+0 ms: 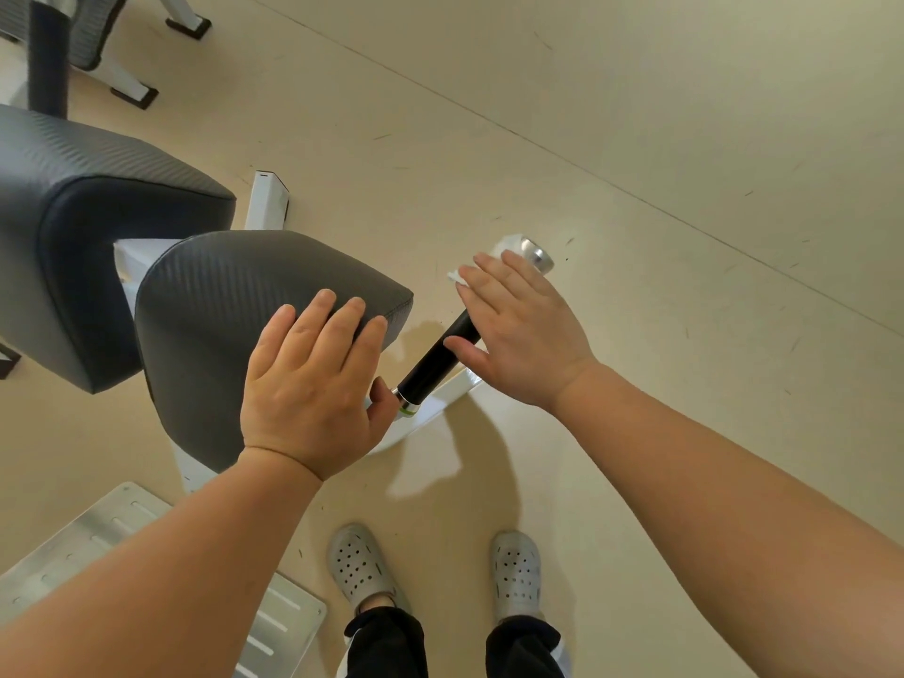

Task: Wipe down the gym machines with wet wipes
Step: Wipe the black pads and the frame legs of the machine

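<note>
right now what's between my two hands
The machine's black handle grip spans the gap between left hand and right hand, seen in the head view.

A white wet wipe [459,276] lies bunched over the far end of a gym machine's black handle [438,359]. It is pressed there under the right hand [518,335], with an edge showing past the fingertips near the silver end cap [537,256]. The handle slants up from a white frame [442,401], just beside a grey textured pad [235,296].
</note>
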The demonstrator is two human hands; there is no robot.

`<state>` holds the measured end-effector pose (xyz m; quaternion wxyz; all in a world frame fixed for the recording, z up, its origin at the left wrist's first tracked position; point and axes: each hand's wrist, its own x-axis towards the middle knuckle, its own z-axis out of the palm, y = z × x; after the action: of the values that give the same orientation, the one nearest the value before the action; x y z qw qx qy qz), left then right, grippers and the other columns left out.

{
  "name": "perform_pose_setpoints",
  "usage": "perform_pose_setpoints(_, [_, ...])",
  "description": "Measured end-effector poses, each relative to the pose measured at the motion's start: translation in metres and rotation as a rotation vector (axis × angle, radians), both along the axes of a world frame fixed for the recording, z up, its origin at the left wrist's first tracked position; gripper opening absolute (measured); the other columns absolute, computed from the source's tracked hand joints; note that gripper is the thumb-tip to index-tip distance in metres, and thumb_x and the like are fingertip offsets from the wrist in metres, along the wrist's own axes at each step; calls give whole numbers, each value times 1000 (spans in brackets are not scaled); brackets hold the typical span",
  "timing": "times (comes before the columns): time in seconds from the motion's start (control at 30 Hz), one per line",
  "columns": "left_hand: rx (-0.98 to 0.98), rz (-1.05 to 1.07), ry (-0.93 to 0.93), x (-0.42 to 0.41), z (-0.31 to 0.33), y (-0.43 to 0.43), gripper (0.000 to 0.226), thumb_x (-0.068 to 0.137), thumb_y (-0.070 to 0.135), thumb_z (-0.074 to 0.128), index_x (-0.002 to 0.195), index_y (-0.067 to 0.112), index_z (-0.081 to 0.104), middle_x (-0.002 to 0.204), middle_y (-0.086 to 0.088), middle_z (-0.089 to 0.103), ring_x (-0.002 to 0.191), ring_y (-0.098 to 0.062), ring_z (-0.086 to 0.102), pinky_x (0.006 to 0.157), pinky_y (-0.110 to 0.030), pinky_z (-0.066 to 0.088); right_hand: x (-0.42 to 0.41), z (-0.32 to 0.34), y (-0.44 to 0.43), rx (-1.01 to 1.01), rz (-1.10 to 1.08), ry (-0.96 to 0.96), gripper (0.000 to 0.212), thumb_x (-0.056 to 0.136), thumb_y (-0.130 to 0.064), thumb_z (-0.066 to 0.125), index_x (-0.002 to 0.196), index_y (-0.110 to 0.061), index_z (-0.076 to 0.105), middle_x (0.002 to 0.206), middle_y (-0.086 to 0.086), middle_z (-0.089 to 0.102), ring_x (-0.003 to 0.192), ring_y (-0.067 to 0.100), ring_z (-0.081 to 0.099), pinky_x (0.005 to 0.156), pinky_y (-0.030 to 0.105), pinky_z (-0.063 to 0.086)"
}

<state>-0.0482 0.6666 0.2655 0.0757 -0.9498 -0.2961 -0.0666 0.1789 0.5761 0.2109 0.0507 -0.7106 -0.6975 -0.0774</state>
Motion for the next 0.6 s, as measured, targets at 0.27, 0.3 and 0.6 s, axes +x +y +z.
perform_pose_setpoints(0.27, [-1,-11,-22,1,-1,1,47,86,33,60,127,10,67,133,-14,64,130,-41,53,114,-55,32,-2,6,-12,58,-215,147,73,102,-51,46,148,4,45,161,18,38,151,36,31,125,52,20])
perform_pose_setpoints(0.3, [6,-17,-28,2,-1,1,47,85,32,61,127,10,67,132,-14,64,130,-40,53,114,-55,33,1,10,-3,55,-271,183,73,101,-52,46,147,4,46,157,18,42,148,37,35,124,51,25])
perform_pose_setpoints(0.6, [4,-4,-5,-1,-2,0,48,85,33,61,127,10,66,132,-14,64,130,-40,53,113,-55,33,4,15,-10,121,-541,935,71,96,-49,52,153,-9,37,139,1,49,120,0,46,102,9,31])
